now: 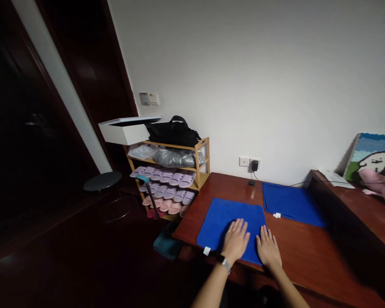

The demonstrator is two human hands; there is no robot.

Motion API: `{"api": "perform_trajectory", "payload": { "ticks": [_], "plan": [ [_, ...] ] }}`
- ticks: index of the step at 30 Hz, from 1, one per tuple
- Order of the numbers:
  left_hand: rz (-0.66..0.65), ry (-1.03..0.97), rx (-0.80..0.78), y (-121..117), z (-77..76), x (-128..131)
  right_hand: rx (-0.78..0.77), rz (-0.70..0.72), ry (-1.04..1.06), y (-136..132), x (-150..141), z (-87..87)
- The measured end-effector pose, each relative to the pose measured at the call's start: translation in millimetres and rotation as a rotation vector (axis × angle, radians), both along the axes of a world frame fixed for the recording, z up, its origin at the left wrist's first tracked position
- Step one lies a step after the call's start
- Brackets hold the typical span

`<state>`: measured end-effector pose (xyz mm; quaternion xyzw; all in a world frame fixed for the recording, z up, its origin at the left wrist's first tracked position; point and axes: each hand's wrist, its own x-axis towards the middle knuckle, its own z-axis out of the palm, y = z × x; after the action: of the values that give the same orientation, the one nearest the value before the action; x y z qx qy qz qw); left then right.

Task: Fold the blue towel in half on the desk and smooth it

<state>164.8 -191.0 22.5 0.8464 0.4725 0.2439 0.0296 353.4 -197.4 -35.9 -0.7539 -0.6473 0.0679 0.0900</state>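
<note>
A blue cloth (230, 216) lies flat near the left end of the reddish-brown wooden table (301, 261), with a white tag at its front left corner. My left hand (236, 239), a watch on its wrist, rests flat on the cloth with fingers stretched out. At the cloth's right edge lies my right hand (268, 247), palm down and fingers extended, partly over the bare wood. Neither hand grips anything. Farther back on the right is a second blue cloth (291, 204), folded in layers, with white tags at its front edge.
Left of the table stands a wooden rack (199, 171) with rows of slippers (170, 176), a black bag (175, 133) and a white box (123, 132). A round stool (102, 181) is farther left. A black charger (254, 165) sits in the wall socket, its cable running right.
</note>
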Motion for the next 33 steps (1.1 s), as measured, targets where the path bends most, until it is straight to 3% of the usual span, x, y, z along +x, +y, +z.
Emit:
{"api": "perform_trajectory", "payload": {
  "ticks": [3,5,8,13,16,20,26,30,33],
  "plan": [
    [-0.104,0.053,-0.110,15.2,-7.7,42.2,-0.011,0.026,-0.035,-0.1,1.5,-1.9],
    [-0.096,0.071,-0.148,24.0,-16.7,43.4,-0.006,0.029,-0.051,0.0,2.0,-4.0],
    [-0.025,0.064,-0.160,35.9,-21.9,9.0,0.001,0.012,-0.059,0.1,1.1,-4.3],
    [0.227,0.147,-0.230,56.8,-5.3,-82.2,-0.008,-0.008,-0.045,-1.3,-2.3,-0.3],
    [0.294,0.182,-0.218,65.5,-2.6,-116.2,-0.039,-0.022,-0.035,-2.5,-2.7,2.3],
    [0.283,0.192,-0.180,70.3,-13.1,-125.8,-0.109,-0.040,-0.038,6.7,1.6,15.9],
    [0.276,0.201,-0.111,77.0,-30.6,-124.0,-0.095,-0.015,-0.021,57.6,14.4,44.7],
    [0.290,0.232,-0.097,81.3,-36.0,-132.8,-0.106,-0.002,-0.014,78.6,18.5,39.2],
    [0.282,0.268,-0.079,83.5,-28.6,-127.6,-0.085,-0.009,-0.038,80.2,18.7,29.3]
  ]
}}
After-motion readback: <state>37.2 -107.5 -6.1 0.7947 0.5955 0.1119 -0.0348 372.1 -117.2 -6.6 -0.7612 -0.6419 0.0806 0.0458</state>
